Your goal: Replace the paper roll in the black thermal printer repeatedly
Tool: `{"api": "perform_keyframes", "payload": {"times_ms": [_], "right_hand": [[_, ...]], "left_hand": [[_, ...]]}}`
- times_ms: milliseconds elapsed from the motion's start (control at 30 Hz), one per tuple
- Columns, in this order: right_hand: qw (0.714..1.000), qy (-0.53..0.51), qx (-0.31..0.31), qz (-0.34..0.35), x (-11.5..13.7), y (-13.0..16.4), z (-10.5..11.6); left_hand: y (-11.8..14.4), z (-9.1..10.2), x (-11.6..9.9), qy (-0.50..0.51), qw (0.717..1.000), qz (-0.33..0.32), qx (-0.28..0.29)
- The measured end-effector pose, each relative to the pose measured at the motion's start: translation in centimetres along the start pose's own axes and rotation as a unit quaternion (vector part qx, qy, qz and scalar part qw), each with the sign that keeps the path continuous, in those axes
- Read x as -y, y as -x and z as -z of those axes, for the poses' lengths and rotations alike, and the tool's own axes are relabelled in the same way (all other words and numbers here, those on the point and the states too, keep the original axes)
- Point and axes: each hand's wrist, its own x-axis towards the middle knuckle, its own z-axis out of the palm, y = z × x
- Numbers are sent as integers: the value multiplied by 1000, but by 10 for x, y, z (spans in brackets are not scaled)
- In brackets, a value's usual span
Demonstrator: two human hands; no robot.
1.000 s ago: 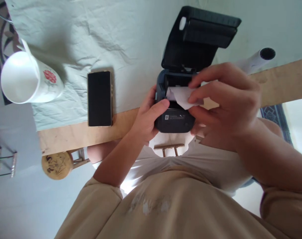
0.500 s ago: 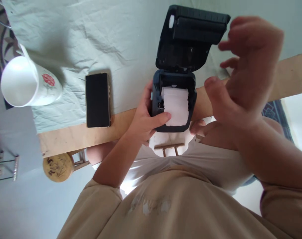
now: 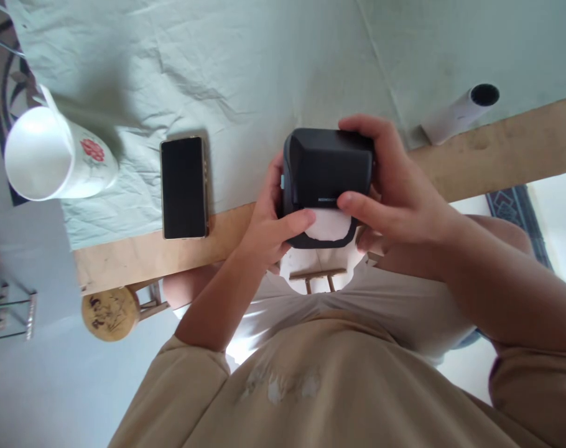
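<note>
A small black label printer (image 3: 332, 165) is held between both hands at the table's front edge, its lid down over the body. White paper (image 3: 329, 223) sticks out from under the lid toward me. My left hand (image 3: 269, 221) grips the printer's left side, its thumb on the paper's left edge. On the right side, my right hand (image 3: 395, 180) clasps the printer, with the thumb on the lid's front edge and the fingers round the back corner. The printer's underside is hidden.
A black-screened phone (image 3: 184, 186) lies left of the printer on the pale cloth (image 3: 245, 81). Farther left is a white cup (image 3: 84, 158) with a red flower. At right a whitish tube (image 3: 455, 118) with a dark end rests near the wooden edge (image 3: 507, 146). A round stool (image 3: 110, 314) stands below.
The printer's lid has swung from upright to down over the paper. My right hand has come in from the right and taken hold of the printer, uncovering the tube. My left hand has stayed put.
</note>
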Motion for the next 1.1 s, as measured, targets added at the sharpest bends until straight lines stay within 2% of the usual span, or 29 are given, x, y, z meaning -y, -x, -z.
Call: {"api": "perform_keyframes", "payload": {"times_ms": [133, 267, 400, 500, 667, 800, 900, 1100], "right_hand": [[999, -44, 23, 6, -3, -1, -5], [999, -45, 17, 0, -3, -2, -4], [999, -45, 10, -19, -1, -1, -7], [999, -29, -19, -4, -2, -1, -9], [999, 48, -15, 2, -4, -3, -4], [990, 117, -38, 72, -1, -2, 5], [979, 152, -33, 131, -2, -2, 9], [972, 181, 2, 151, -8, -3, 9]], "left_hand": [[-1, -5, 2, 14, 999, -43, -7], [0, -7, 1, -26, 999, -13, -27], [-2, 4, 2, -21, 1000, 1, -12], [-7, 13, 7, -7, 1000, -18, -1], [-16, 15, 14, 20, 999, -15, -44], [-20, 13, 16, 31, 998, 21, -55], [-20, 11, 15, 38, 997, 1, -62], [-18, 10, 14, 43, 997, 14, -58]]}}
